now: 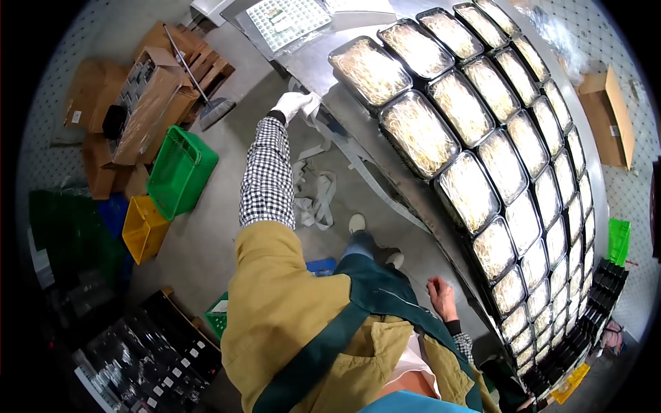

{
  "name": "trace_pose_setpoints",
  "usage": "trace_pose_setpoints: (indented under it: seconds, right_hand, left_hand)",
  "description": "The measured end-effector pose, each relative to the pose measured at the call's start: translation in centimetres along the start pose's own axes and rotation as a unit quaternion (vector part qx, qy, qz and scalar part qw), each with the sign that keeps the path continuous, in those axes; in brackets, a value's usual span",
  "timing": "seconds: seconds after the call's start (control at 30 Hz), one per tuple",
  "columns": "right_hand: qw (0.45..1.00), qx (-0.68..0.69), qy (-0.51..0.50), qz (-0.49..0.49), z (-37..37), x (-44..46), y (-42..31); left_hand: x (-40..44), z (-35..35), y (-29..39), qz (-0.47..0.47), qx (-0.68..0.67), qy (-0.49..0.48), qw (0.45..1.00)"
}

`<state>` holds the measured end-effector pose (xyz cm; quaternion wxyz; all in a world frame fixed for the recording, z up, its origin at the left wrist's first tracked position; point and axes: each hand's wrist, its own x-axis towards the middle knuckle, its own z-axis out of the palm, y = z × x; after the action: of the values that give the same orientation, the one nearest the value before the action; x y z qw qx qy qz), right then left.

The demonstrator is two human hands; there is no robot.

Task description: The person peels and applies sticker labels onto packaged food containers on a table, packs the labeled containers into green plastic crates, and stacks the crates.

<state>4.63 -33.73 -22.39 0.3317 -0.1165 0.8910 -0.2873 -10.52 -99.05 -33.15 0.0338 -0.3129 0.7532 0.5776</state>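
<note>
My left hand (pixel 292 105), in a white glove, is closed at the table's near edge. It grips a long pale strip (pixel 372 180), which looks like label backing; it runs along the table side and trails to the floor in loose loops. My right hand (pixel 443 299), ungloved, hangs low beside the table, apart from the packs. Its fingers are curled in, and I cannot make out what they hold, if anything. On the metal table stand rows of black trays (pixel 421 132) under clear film, filled with pale, thin shreds like bean sprouts.
A sheet of round labels (pixel 286 22) lies at the table's far end. On the floor at left are a green crate (pixel 182 172), a yellow crate (pixel 144 229), cardboard boxes (pixel 148 103) and a broom (pixel 217 112). Black stacked trays (pixel 148 361) stand lower left.
</note>
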Motion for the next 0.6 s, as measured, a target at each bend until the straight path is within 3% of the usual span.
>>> trace_pose_setpoints:
  seconds: [0.1,0.13,0.27,0.33,0.4,0.43,0.47,0.5,0.6]
  right_hand:
    - [0.995,0.038,0.001,-0.093,-3.5,3.1,-7.7]
    - [0.991,0.059,0.003,-0.121,-4.9,4.1,-10.6]
    - [0.943,0.183,0.13,-0.245,-8.0,8.6,-19.6]
    - [0.938,0.192,0.109,-0.267,-9.6,10.9,-23.7]
    - [0.908,0.347,0.006,-0.236,-9.8,12.7,-26.6]
    - [0.905,0.369,-0.049,-0.204,-10.4,12.6,-28.2]
    - [0.899,0.388,-0.104,-0.173,-11.1,12.6,-29.4]
    - [0.907,0.348,-0.109,-0.211,-11.1,13.1,-29.5]
    - [0.928,0.277,-0.064,-0.24,-10.9,13.9,-29.8]
  left_hand:
    - [-2.6,2.3,2.7,0.039,-0.031,0.039,0.998]
    - [-4.4,3.1,3.1,0.141,-0.068,0.054,0.986]
    - [-18.4,8.3,11.4,0.23,-0.188,0.039,0.954]
    - [-24.0,10.6,15.0,0.254,-0.197,0.011,0.947]
    - [-27.4,12.4,17.2,0.301,-0.216,-0.011,0.929]
    - [-28.2,12.8,17.9,0.355,-0.158,0.004,0.921]
    - [-29.1,13.5,18.8,0.313,-0.165,0.037,0.934]
    - [-29.6,13.6,18.9,0.259,-0.159,0.041,0.952]
    - [-29.4,13.0,18.9,0.169,-0.146,0.029,0.974]
